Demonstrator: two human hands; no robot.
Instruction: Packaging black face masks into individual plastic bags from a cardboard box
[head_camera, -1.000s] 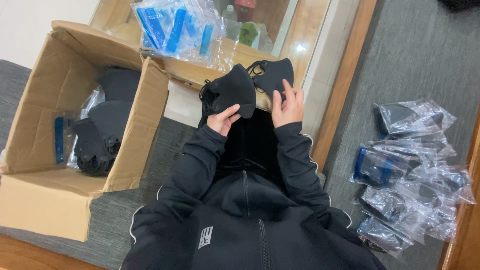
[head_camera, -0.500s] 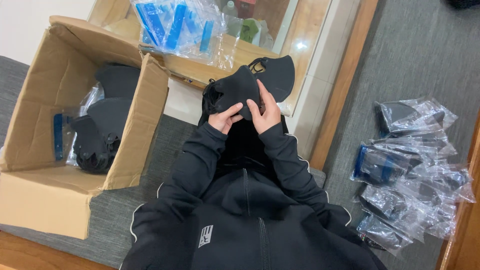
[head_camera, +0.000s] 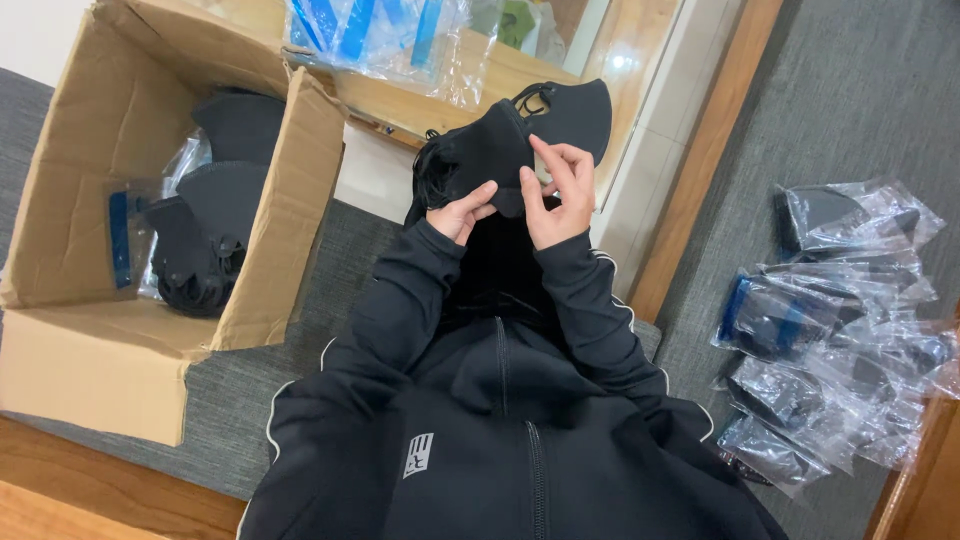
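Observation:
I hold a bunch of black face masks (head_camera: 500, 145) up in front of my chest. My left hand (head_camera: 462, 212) grips the lower left of the stack. My right hand (head_camera: 556, 190) pinches the front mask at its middle, fingers spread over it. One mask (head_camera: 575, 110) sticks out at the upper right with its ear loop showing. My black zip jacket (head_camera: 500, 400) fills the lower middle of the view.
An open cardboard box (head_camera: 120, 330) at left holds black masks (head_camera: 205, 235) and clear bags. A pile of clear plastic bags with blue strips (head_camera: 375, 30) lies on a wooden ledge (head_camera: 520, 70) above. Bagged masks (head_camera: 830, 320) lie on grey carpet at right.
My hands came together: the right hand brought its mask onto the stack in the left hand, and the masks now overlap. The view has shifted slightly.

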